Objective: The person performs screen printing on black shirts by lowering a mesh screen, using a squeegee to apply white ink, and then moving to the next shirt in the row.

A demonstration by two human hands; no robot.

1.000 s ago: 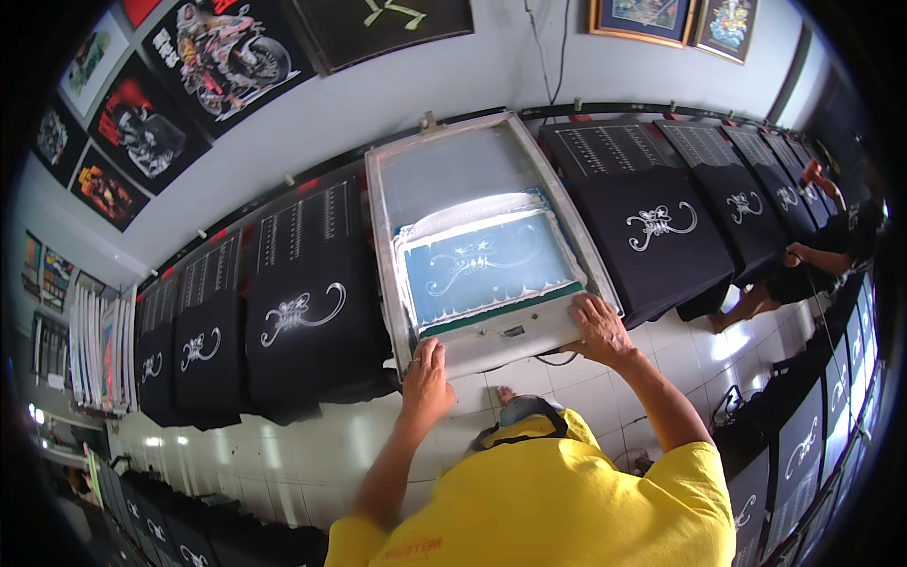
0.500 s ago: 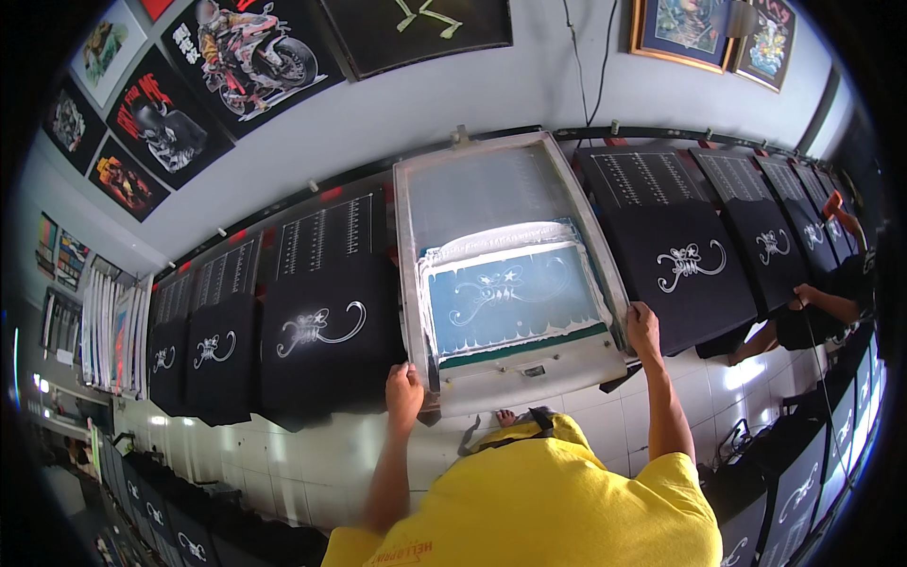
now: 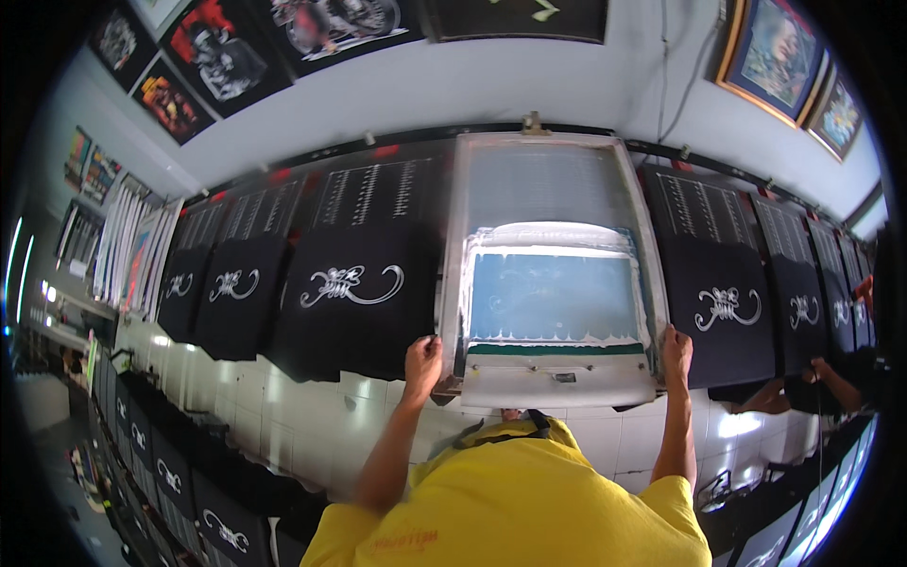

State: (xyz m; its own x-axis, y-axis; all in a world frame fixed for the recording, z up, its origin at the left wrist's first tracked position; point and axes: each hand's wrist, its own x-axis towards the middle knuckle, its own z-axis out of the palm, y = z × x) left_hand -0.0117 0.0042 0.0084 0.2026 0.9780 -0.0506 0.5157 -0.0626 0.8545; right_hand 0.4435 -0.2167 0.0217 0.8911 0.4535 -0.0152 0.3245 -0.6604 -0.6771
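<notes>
- White frame [image 3: 529,389]: extended over the counter [image 3: 383,194], between two black cloths; whether it lay flat or slightly raised could not be told.
- Blue panel [image 3: 557,307]: occupied the lower part of the frame, with white ink [image 3: 543,232] around its sides, thickest along the far one, and a green strip [image 3: 557,350] along the near one.
- Left hand [image 3: 422,365]: curled and clamped on the frame's left edge, by the near corner.
- Right hand [image 3: 676,355]: likewise clamped on the right edge, opposite the left hand.
- Left cloth [image 3: 340,345] and right cloth [image 3: 732,352]: each bore a white scrolled motif.
- Clamp [image 3: 534,124]: stood at the frame's far end.
- Co-worker's hand [image 3: 820,371]: appeared at the far right, well apart from the frame.
</notes>
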